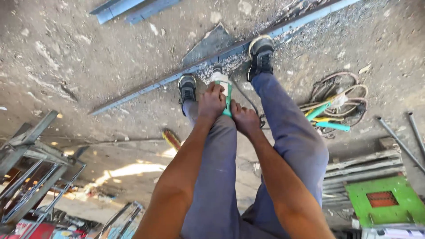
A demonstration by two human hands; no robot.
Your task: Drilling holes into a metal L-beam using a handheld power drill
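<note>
Nr bottom rt: green metal box on floor, orange grille in top, contents not visible. Both forearms stretched down betw. knees. Left hand grip clenched over top of green-white power drill; right hand grip wrapped on its lower body. Drill nose down at long steel angle bar, betw. both shoes, metal shavings around. Further rt: coiled cable w/ green-handled tools.

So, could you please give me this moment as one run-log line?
left hand: grip on drill | right hand: grip on drill | drill tip at steel bar | both feet on bar | metal shavings around
</note>
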